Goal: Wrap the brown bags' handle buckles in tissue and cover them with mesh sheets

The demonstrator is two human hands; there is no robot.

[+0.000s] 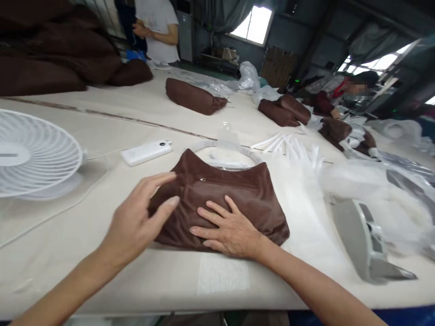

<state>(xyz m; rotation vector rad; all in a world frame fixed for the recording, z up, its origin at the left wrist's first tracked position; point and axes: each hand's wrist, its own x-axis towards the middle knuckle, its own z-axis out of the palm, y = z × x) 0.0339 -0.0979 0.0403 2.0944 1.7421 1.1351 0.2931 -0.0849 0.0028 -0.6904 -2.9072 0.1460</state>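
A dark brown handbag [251,201] lies flat on the table in front of me, its zip pocket facing up. White wrapping covers its curved handle [234,147] at the far side. My right hand [231,231] rests on the lower middle of the bag, fingers spread, palm down. At the bag's left side is my left hand [139,217], thumb and fingers apart around the left edge. Whether its fingers press on the bag there I cannot tell.
A white fan [37,154] and a white phone [147,153] are on the left. White strips [288,147], a tape dispenser [360,240] and plastic bags [394,194] lie right. More brown bags [193,96] are farther back. One person [158,31] stands behind; another sits at far right.
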